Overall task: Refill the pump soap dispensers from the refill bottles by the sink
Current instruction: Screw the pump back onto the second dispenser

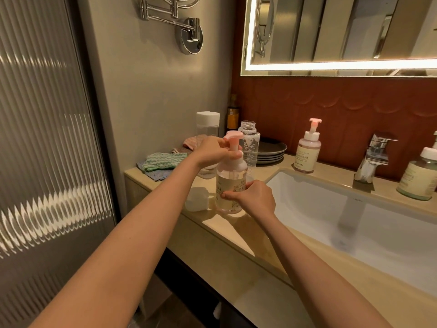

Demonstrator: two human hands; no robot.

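Along the beige counter left of the white sink, the job looks partly done. The nearest dispenser stands by the front edge, seemingly filled, and its pump is probably being screwed on. The left hand grips the pump collar and the right hand clasps the lower body. Just behind stands an uncapped refill bottle, with a white cap lying nearby. Two more dispensers wait, one by the tap and one far right. A lit mirror hangs over red tiles, stacked plates and folded cloths.
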